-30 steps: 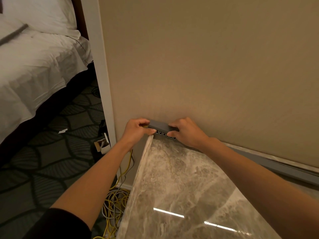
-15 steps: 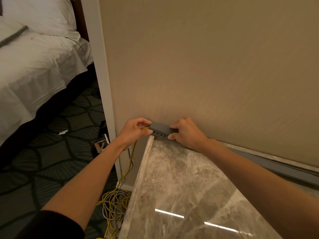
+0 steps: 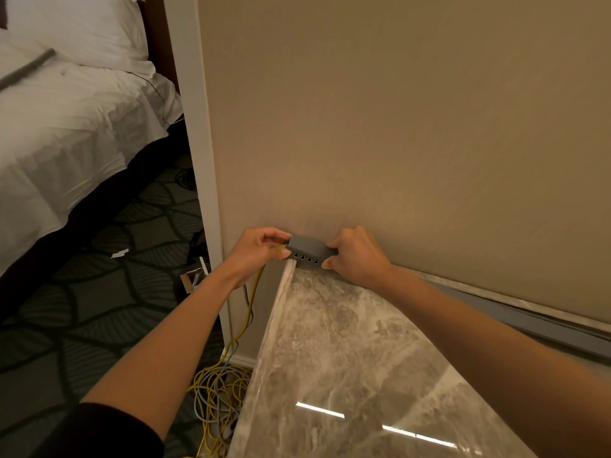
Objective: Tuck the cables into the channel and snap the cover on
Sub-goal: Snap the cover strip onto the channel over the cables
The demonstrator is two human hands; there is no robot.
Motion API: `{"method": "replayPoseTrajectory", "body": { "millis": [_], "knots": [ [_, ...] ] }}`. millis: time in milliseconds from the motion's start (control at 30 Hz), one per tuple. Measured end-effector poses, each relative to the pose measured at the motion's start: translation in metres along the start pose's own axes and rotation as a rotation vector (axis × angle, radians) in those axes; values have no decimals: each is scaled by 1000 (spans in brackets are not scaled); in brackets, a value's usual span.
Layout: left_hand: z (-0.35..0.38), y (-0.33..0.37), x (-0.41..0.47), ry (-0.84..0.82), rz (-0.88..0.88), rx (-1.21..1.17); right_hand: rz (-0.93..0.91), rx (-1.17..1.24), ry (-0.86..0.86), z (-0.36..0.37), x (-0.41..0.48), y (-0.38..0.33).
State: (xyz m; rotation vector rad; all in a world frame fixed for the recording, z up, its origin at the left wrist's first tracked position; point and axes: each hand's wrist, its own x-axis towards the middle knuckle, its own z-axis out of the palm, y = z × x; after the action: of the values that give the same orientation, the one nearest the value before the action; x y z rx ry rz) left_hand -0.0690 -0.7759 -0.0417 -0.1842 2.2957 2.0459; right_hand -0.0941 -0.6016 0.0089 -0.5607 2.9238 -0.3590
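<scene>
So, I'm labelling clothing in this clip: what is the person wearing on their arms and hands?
No gloves, rings or watch show on the left hand or right hand. A black sleeve ends near the left elbow; no sleeve shows on the right.

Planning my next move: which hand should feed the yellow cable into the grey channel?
Left, likely: the left hand pinches the yellow cable beside the grey channel, which the right hand grips.
</scene>
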Motion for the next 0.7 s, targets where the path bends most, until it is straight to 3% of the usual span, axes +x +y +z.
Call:
{"method": "replayPoseTrajectory", "body": {
  "millis": [233,533,700],
  "knots": [
    [-3,5,-5,-89,11,35,26,-27,9,-2,-2,-3],
    [6,2,-5,19,50,60,-14,-130,81,1,-7,-5],
    [8,8,-2,24,-7,59,-8,-123,32,-3,-2,-5]
  ]
}}
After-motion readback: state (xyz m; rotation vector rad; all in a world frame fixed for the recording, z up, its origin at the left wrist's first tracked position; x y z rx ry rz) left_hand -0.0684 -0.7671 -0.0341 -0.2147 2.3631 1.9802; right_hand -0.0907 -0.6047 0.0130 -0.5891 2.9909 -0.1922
